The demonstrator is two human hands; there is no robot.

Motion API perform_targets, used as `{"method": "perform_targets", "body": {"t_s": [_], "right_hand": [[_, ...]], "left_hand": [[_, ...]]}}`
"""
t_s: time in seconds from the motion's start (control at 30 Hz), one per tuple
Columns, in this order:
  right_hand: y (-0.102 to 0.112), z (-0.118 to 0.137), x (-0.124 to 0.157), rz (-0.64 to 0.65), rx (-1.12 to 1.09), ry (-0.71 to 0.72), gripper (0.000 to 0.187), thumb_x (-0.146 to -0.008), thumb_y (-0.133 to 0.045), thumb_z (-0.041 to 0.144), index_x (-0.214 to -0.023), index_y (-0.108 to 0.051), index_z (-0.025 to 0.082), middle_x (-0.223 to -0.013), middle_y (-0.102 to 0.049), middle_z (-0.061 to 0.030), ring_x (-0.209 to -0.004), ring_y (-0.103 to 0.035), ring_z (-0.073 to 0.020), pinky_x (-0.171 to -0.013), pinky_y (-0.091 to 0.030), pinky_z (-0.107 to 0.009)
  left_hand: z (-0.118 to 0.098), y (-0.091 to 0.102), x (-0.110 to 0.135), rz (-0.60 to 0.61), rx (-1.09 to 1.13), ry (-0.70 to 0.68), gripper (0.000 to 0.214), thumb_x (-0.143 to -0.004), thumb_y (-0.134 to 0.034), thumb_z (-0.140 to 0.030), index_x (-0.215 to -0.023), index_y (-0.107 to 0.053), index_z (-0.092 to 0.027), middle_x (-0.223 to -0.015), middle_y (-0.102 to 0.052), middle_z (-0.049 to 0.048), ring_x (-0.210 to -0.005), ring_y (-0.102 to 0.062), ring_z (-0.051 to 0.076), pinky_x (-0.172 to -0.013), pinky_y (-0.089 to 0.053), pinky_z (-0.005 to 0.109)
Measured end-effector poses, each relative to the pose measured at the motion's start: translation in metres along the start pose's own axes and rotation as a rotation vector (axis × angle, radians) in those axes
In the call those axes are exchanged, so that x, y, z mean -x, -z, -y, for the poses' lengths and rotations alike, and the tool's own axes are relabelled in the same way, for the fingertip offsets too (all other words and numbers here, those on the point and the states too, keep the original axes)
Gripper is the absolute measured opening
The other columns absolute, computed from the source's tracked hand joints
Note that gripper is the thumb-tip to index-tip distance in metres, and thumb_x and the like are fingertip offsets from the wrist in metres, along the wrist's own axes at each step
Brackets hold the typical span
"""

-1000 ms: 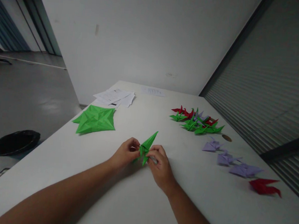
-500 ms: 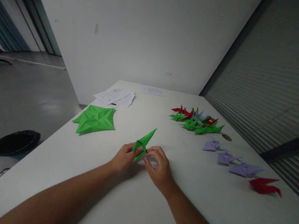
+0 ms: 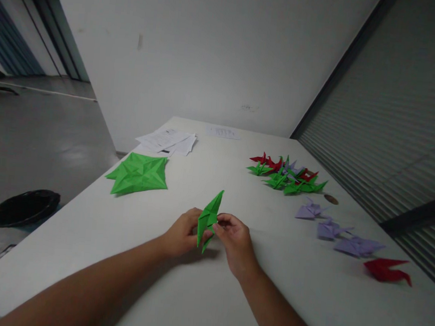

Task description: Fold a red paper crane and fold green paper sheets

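Between my hands, just above the white table (image 3: 176,300), is a green folded-paper piece (image 3: 209,215), long and pointed with its upper tip leaning right. My left hand (image 3: 183,234) grips it from the left, some of its fingers hidden behind the paper. On the other side my right hand (image 3: 236,240) pinches its right edge between thumb and fingers. Farther left lies a pile of creased green paper sheets (image 3: 141,173). To the right stand purple paper cranes (image 3: 357,246) and a red paper crane (image 3: 386,270).
A cluster of red, green and purple paper cranes (image 3: 284,181) sits at the back right, near a round brown spot (image 3: 331,199). Printed papers (image 3: 166,141) lie at the back left. Below the table's left edge is a black-lined bin (image 3: 25,208). Blinds (image 3: 401,122) flank the right side.
The green piece has turned, its wide face now toward me and its tip slightly lower and left. My right hand has closed its thumb onto it.
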State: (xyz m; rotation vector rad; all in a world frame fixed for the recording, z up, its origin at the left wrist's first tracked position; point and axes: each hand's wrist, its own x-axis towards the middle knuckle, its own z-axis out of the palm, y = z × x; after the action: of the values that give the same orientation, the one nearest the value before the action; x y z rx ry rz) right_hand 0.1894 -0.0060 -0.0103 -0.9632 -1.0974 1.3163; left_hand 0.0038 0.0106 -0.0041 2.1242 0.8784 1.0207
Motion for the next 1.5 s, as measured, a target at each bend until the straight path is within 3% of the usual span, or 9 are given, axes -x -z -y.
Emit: {"method": "perform_targets", "body": {"t_s": [0.23, 0.47, 0.63, 0.8, 0.97, 1.1, 1.23, 1.37, 1.5], "right_hand": [[-0.002, 0.001, 0.000, 0.039, -0.016, -0.031, 0.018, -0.072, -0.086, 0.032, -0.076, -0.073, 0.019, -0.082, -0.066, -0.0024, -0.080, -0.060, -0.0190, -0.076, -0.047, -0.032], [-0.003, 0.004, 0.000, 0.009, 0.060, 0.020, 0.019, -0.070, -0.084, 0.030, -0.065, -0.068, 0.020, -0.090, -0.063, -0.0034, -0.086, -0.060, -0.0205, -0.078, -0.046, -0.032], [0.000, 0.006, -0.001, -0.015, 0.220, 0.126, 0.019, -0.074, -0.079, 0.030, -0.064, -0.066, 0.020, -0.110, -0.062, -0.0085, -0.104, -0.062, -0.0249, -0.087, -0.048, -0.034], [0.003, 0.008, 0.000, -0.020, 0.411, 0.249, 0.021, -0.079, -0.074, 0.031, -0.064, -0.064, 0.021, -0.110, -0.061, -0.0108, -0.106, -0.061, -0.0268, -0.082, -0.050, -0.035], [0.005, 0.011, 0.000, -0.074, 0.546, 0.351, 0.016, -0.080, -0.071, 0.027, -0.067, -0.063, 0.023, -0.124, -0.064, -0.0126, -0.114, -0.059, -0.0293, -0.092, -0.049, -0.041], [0.005, 0.013, -0.001, 0.008, 0.575, 0.400, 0.018, -0.081, -0.072, 0.026, -0.066, -0.061, 0.026, -0.109, -0.073, -0.0097, -0.113, -0.060, -0.0300, -0.105, -0.043, -0.047], [0.005, 0.014, 0.000, 0.112, 0.511, 0.357, 0.022, -0.085, -0.070, 0.030, -0.066, -0.058, 0.025, -0.087, -0.069, -0.0052, -0.098, -0.063, -0.0266, -0.092, -0.048, -0.039], [0.007, 0.012, 0.001, 0.164, 0.361, 0.218, 0.026, -0.095, -0.058, 0.041, -0.077, -0.065, 0.023, -0.076, -0.065, -0.0016, -0.077, -0.060, -0.0208, -0.073, -0.047, -0.032], [0.009, 0.006, -0.001, 0.137, 0.243, 0.106, 0.022, -0.089, -0.068, 0.043, -0.084, -0.072, 0.022, -0.080, -0.072, -0.0028, -0.078, -0.065, -0.0216, -0.074, -0.050, -0.032]], "left_hand": [[0.001, -0.001, 0.000, 0.017, -0.095, -0.027, 0.028, -0.095, -0.061, -0.045, -0.091, -0.073, -0.019, -0.097, -0.071, 0.0086, -0.097, -0.064, 0.026, -0.093, -0.048, 0.038], [0.005, -0.003, 0.004, -0.277, 0.129, 0.031, 0.032, -0.094, -0.065, -0.042, -0.115, -0.058, -0.020, -0.122, -0.061, 0.0122, -0.117, -0.059, 0.027, -0.100, -0.051, 0.042], [0.004, -0.007, 0.003, -0.164, 0.259, 0.067, 0.022, -0.091, -0.067, -0.028, -0.110, -0.061, -0.019, -0.110, -0.068, 0.0092, -0.106, -0.064, 0.025, -0.099, -0.050, 0.042], [0.001, -0.009, 0.001, -0.204, 0.589, 0.248, 0.025, -0.089, -0.072, -0.032, -0.108, -0.066, -0.018, -0.109, -0.072, 0.0088, -0.104, -0.068, 0.025, -0.094, -0.053, 0.039], [0.000, -0.004, -0.001, -0.282, 0.560, 0.253, 0.036, -0.098, -0.056, -0.045, -0.102, -0.078, -0.017, -0.110, -0.077, 0.0111, -0.110, -0.067, 0.027, -0.100, -0.050, 0.042], [0.000, -0.003, -0.003, -0.310, 0.552, 0.361, 0.025, -0.087, -0.074, -0.038, -0.097, -0.080, -0.017, -0.098, -0.079, 0.0082, -0.094, -0.070, 0.024, -0.090, -0.053, 0.037], [0.003, -0.005, -0.003, -0.307, 0.550, 0.356, 0.022, -0.082, -0.077, -0.032, -0.099, -0.080, -0.018, -0.098, -0.079, 0.0067, -0.090, -0.070, 0.021, -0.085, -0.054, 0.034], [0.002, -0.007, -0.005, -0.319, 0.648, 0.431, 0.024, -0.079, -0.079, -0.031, -0.099, -0.080, -0.017, -0.091, -0.078, 0.0057, -0.081, -0.069, 0.019, -0.079, -0.054, 0.032], [0.000, -0.009, -0.008, -0.348, 0.810, 0.499, 0.026, -0.074, -0.083, -0.029, -0.096, -0.080, -0.015, -0.089, -0.078, 0.0065, -0.080, -0.069, 0.018, -0.081, -0.055, 0.033]]}}
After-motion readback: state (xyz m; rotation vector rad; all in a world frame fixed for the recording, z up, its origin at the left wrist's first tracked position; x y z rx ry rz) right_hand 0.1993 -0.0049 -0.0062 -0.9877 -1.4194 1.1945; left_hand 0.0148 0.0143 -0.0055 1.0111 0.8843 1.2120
